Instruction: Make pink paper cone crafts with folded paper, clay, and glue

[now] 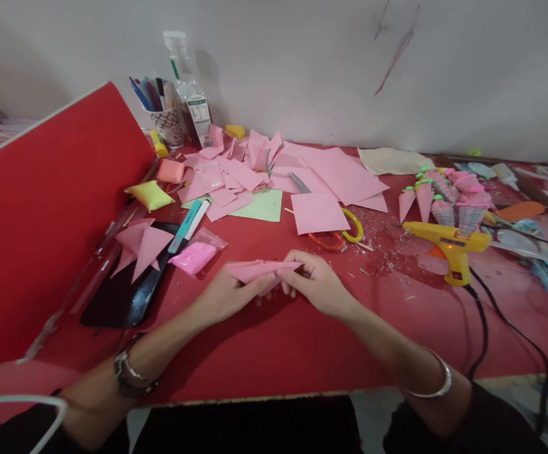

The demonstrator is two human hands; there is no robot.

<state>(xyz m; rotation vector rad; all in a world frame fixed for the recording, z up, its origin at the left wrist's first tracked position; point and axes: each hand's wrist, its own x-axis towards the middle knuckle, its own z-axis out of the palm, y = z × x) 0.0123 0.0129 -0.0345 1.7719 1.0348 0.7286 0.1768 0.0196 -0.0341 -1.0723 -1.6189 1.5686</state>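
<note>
A folded pink paper piece is held low over the red table between both hands. My left hand grips its left part with curled fingers. My right hand pinches its right end. Folded pink paper cones lie on a black phone to the left. A loose pink square sheet lies just beyond my hands.
A heap of pink paper scraps fills the back. Orange and yellow scissors lie under the sheet. A yellow glue gun stands at right with its black cord. Finished cones, a pen cup, a bottle and a red board surround the spot.
</note>
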